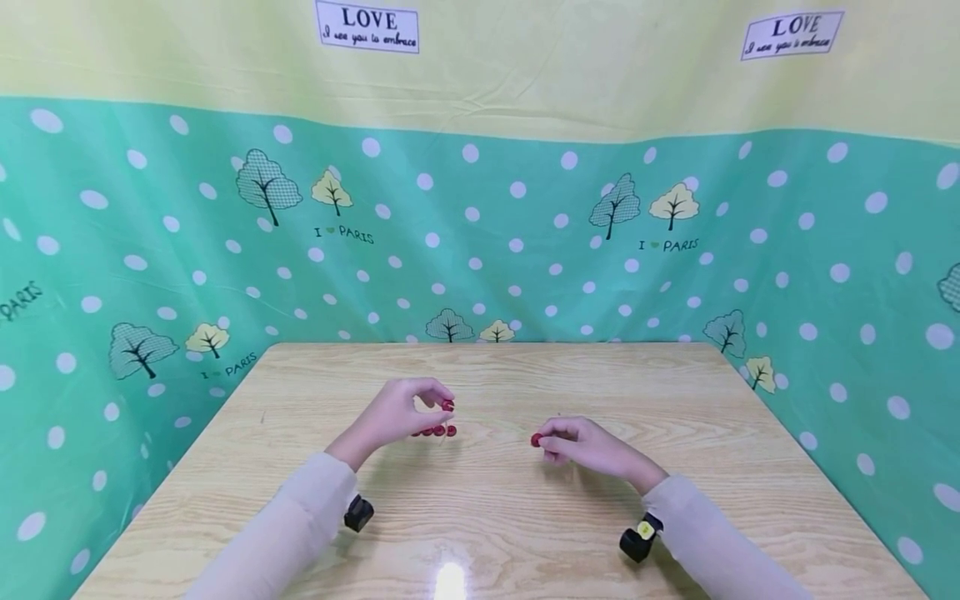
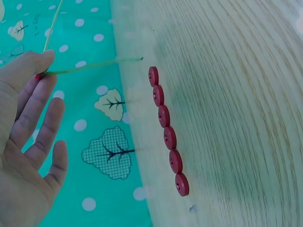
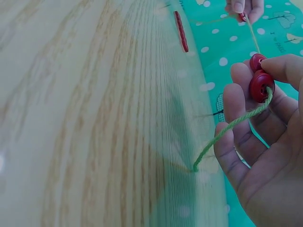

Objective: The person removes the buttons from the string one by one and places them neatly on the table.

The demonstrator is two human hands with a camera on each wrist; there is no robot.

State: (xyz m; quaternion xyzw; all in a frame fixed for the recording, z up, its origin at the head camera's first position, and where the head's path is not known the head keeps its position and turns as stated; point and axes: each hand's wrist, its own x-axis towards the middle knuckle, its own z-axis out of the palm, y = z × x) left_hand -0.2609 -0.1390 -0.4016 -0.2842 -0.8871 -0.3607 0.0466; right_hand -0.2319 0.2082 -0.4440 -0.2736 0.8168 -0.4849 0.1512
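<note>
The left hand pinches a red button and green string between its fingers; the right hand pinches two strung buttons. Six buttons lie in a row on the counter. It looks like stringing; next, the lone button likely needs sliding along.

Toward three o'clock, the right hand pinches two red buttons that sit against each other on a green string, whose tail curves down to its tip near five o'clock while the other stretch runs up toward one o'clock. There the left hand pinches another red button on the string, and just past twelve a row of red buttons lies close-set on the wood-grained table, which spreads out toward nine, with a white-dotted green cloth beyond its edge from twelve to five.
</note>
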